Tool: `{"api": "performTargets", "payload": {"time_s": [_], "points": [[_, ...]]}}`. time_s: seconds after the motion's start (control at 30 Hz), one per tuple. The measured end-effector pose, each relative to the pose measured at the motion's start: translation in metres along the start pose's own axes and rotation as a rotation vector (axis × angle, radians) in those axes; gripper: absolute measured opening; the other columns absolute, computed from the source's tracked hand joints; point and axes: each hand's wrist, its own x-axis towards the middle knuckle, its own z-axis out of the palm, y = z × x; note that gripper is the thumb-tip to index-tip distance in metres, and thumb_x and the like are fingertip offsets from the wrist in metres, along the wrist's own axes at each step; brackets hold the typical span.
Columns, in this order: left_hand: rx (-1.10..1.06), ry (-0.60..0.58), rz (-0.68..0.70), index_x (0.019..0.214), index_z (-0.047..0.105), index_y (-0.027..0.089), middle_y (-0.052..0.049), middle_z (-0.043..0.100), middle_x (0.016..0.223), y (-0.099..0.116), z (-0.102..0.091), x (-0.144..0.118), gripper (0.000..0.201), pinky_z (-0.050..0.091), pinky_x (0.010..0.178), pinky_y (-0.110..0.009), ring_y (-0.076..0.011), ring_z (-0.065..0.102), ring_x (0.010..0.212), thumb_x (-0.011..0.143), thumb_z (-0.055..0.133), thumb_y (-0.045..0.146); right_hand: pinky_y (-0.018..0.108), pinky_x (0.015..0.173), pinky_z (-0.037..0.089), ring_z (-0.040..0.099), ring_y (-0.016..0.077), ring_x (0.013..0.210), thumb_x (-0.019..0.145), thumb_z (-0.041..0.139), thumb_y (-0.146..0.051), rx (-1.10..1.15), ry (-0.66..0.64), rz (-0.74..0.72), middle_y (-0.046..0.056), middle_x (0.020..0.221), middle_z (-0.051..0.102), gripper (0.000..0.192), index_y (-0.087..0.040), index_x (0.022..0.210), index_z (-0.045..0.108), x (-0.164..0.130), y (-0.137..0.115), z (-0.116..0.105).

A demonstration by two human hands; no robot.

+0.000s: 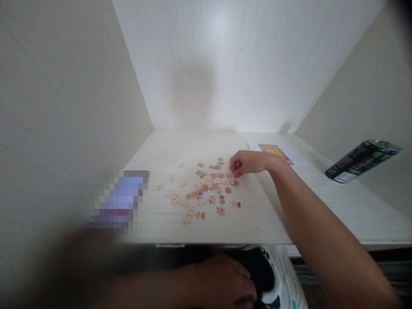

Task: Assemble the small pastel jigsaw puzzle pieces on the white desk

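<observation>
Many small jigsaw pieces (206, 189) lie loose on the pale tabletop, some showing pink, orange or brown, others plain beige. At their far right edge is my right hand (242, 163), thumb and fingers closed in a pinch close to the surface. Whatever is between those fingertips is too small or hidden to make out. My left hand (225, 279) rests low over my lap, below the table's front edge. It is in shadow with its fingers curled, and their tips are hidden.
A phone-like device (124, 199), pixelated, is at the left. Behind my right wrist lies a sheet with a coloured picture (273, 150). A black drink can (360, 161) stands at the right. Pale panels (225, 64) enclose the tabletop (231, 231) at the back and both sides.
</observation>
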Motion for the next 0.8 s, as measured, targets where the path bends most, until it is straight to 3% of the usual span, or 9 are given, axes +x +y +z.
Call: {"api": "performTargets", "payload": {"time_s": [0.27,0.6,0.8], "points": [[-0.016,-0.032,-0.035,0.106,0.069,0.020,-0.002,0.073,0.099,0.001,-0.002,0.000,0.026,0.045,0.062,-0.029,-0.0182,0.069,0.090,0.090,0.054,0.033,0.023,0.056,0.043,0.062,0.0128,0.064,0.074,0.068,-0.022,-0.007,0.258,0.012,0.003,0.077,0.072,0.008,-0.018,0.080,0.071,0.010,-0.008,0.005],[0.025,0.004,-0.057,0.105,0.068,0.024,0.001,0.072,0.094,0.006,-0.002,-0.006,0.022,0.044,0.062,-0.030,-0.0169,0.067,0.088,0.092,0.052,0.035,0.026,0.065,0.047,0.067,0.0181,0.075,0.074,0.073,-0.035,-0.053,0.122,-0.060,0.007,0.088,0.075,0.027,-0.020,0.096,0.080,0.002,-0.004,-0.002],[0.038,-0.011,-0.051,0.103,0.068,0.023,0.001,0.071,0.092,0.007,-0.008,-0.007,0.020,0.043,0.061,-0.030,-0.0175,0.067,0.085,0.091,0.055,0.033,0.026,0.063,0.046,0.066,0.0185,0.077,0.068,0.078,-0.043,-0.054,0.023,-0.038,0.005,0.089,0.075,0.033,-0.021,0.093,0.078,-0.008,-0.012,-0.004]]}}
